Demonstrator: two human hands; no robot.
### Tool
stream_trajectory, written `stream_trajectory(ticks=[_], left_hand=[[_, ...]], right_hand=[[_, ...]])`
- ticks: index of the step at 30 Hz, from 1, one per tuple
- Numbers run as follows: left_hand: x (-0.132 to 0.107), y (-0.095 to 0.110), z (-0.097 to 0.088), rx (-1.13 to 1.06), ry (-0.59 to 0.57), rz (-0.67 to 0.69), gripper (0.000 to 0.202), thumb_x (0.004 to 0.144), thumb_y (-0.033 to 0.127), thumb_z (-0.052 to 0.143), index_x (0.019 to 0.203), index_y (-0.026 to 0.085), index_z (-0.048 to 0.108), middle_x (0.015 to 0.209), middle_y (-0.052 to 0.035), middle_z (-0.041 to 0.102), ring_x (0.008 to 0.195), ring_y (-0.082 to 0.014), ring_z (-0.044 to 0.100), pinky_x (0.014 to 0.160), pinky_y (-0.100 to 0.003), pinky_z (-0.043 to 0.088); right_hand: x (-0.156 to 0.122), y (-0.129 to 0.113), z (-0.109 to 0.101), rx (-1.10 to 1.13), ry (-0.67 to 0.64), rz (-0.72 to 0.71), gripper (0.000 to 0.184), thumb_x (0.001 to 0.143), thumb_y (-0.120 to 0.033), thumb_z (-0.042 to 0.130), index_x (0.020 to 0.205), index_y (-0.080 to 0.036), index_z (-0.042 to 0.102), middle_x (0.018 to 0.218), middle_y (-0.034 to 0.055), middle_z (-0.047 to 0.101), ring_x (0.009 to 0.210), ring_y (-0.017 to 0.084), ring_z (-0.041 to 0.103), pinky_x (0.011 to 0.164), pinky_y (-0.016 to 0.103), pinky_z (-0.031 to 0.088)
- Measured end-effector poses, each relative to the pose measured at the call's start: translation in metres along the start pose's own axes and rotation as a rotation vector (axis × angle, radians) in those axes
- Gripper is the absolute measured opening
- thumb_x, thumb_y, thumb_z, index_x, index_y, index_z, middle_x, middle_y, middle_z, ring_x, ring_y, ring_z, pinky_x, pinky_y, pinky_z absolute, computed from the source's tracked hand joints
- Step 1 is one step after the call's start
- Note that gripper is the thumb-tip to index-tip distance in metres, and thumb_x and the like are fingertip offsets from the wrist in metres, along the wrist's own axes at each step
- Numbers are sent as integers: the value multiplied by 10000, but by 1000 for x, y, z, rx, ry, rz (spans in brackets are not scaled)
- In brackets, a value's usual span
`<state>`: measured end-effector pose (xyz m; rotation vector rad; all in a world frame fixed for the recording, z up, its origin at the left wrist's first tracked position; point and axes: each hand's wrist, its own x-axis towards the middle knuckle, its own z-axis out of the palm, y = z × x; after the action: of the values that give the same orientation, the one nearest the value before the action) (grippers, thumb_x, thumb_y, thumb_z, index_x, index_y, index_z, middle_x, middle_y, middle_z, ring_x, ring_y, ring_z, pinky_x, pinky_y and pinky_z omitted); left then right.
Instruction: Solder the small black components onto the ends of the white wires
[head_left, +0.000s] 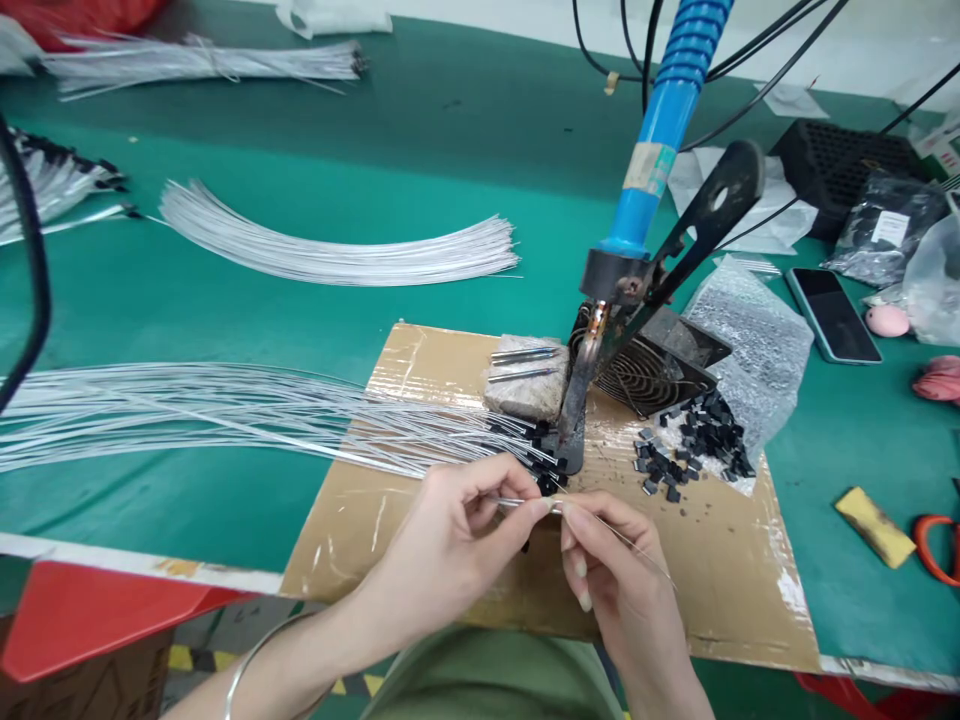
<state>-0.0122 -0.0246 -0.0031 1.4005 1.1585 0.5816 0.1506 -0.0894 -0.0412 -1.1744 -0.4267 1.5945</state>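
My left hand (476,530) is closed in a pinch on a white wire (511,502), near its end. Just to the right, my right hand (619,560) pinches a thin silvery wire (637,550) whose tail slants down past the fingers. Both sets of fingertips nearly meet over the cardboard sheet (420,380); what lies between them is too small to make out. Behind them stands a soldering iron with a blue handle (645,190), its tip pointing down in a black holder. Many white wires with black ends (285,415) lie to the left, reaching under the iron.
Small black pieces (709,440) are heaped right of a small black fan (645,370). A worn block (525,400) carries several metal rods. A white wire bundle (337,245) lies behind. Farther right are a phone (834,315), a yellow sponge (875,527) and orange-handled scissors (926,550).
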Motion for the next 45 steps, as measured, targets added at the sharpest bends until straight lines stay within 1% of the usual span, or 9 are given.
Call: stream_trajectory(ticks=[9, 13, 19, 26, 30, 33, 35, 40, 45], left_hand=[[-5, -10, 9, 31, 120, 92, 230, 950, 290, 647, 766, 165, 705, 582, 55, 483, 513, -92, 308, 467, -228, 248], [-6, -12, 10, 46, 138, 124, 217, 962, 263, 655, 779, 163, 718, 603, 45, 547, 510, -86, 331, 464, -222, 259], [-8, -16, 13, 72, 187, 185, 188, 957, 191, 659, 786, 171, 733, 614, 53, 574, 506, -76, 348, 460, -207, 274], [-6, -11, 18, 29, 233, 206, 200, 929, 168, 657, 738, 168, 715, 600, 45, 606, 493, -72, 393, 452, -187, 306], [-5, -14, 17, -30, 199, 133, 198, 939, 231, 680, 759, 162, 728, 610, 18, 640, 511, -88, 437, 474, -195, 341], [-7, -21, 15, -58, 178, 76, 220, 957, 293, 700, 786, 161, 742, 626, 8, 633, 528, -95, 415, 487, -211, 320], [-9, -23, 14, -73, 164, 70, 230, 965, 306, 705, 789, 164, 743, 634, 10, 619, 536, -95, 390, 487, -218, 290], [-13, -19, 13, -82, 105, 57, 257, 972, 310, 699, 764, 160, 720, 607, 29, 543, 531, -90, 320, 479, -227, 236], [-11, -21, 14, -99, 117, 36, 264, 964, 348, 719, 773, 166, 721, 605, 29, 541, 527, -91, 318, 477, -228, 225]], right_hand=[[1, 4, 4, 47, 36, -19, 286, 837, -461, 902, 876, -178, 881, 642, -3, 636, 441, 65, 441, 372, 187, 392], [2, 3, 6, 49, 32, -24, 297, 833, -469, 903, 856, -174, 876, 625, -10, 617, 430, 60, 415, 363, 188, 374], [1, 0, 10, 70, 43, -35, 310, 792, -475, 930, 808, -173, 861, 592, -24, 589, 426, 58, 397, 353, 184, 360], [0, 4, 14, 111, 80, -59, 296, 788, -466, 936, 804, -180, 860, 573, -32, 579, 411, 56, 392, 351, 188, 372], [0, 8, 9, 74, 53, -73, 278, 843, -481, 912, 875, -206, 889, 611, -19, 623, 420, 63, 475, 377, 185, 419], [1, 7, 3, -45, 43, -158, 248, 894, -482, 881, 944, -241, 908, 682, -2, 678, 455, 75, 571, 430, 188, 484], [1, 4, 1, -123, 79, -225, 224, 898, -467, 881, 939, -249, 912, 718, 4, 694, 484, 85, 603, 464, 201, 523], [1, -3, -1, -206, 85, -252, 215, 904, -449, 879, 839, -245, 903, 627, -20, 627, 474, 76, 564, 459, 188, 524], [2, 1, -5, -147, 54, -228, 240, 934, -479, 849, 925, -249, 916, 641, -11, 642, 477, 75, 559, 445, 181, 534]])
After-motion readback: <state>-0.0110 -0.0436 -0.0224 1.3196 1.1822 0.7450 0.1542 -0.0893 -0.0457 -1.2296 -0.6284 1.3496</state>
